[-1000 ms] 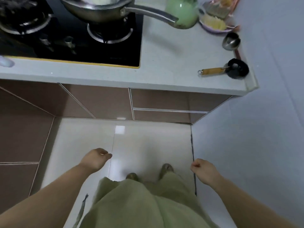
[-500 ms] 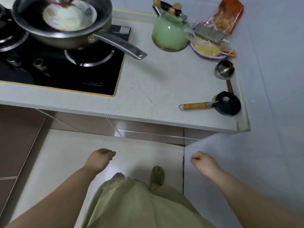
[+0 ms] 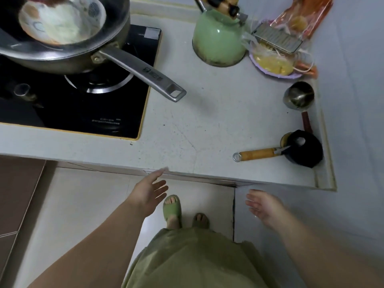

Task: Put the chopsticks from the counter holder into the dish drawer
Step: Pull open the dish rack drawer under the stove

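No chopsticks and no chopstick holder show in the head view. My left hand [image 3: 148, 191] is open with fingers spread, held just below the front edge of the white counter [image 3: 187, 142], its fingertips close to the thin strip of drawer front [image 3: 199, 178] under the edge. My right hand [image 3: 262, 204] is open too, palm turned up, lower right of the counter edge beside the wall. Both hands hold nothing. The drawer's face is almost wholly hidden under the counter overhang.
A steel pan [image 3: 62, 38] with a bowl in it sits on the black stove [image 3: 83, 104], its handle [image 3: 145, 73] jutting over the counter. A green kettle [image 3: 218, 38], a metal cup [image 3: 299, 96] and a wooden-handled tool [image 3: 257, 153] stand right. A wall [image 3: 353, 142] closes the right side.
The view has tilted up and moved closer to the counter. Both hands went from loose fists to open, and my left hand rose to the counter's front edge.
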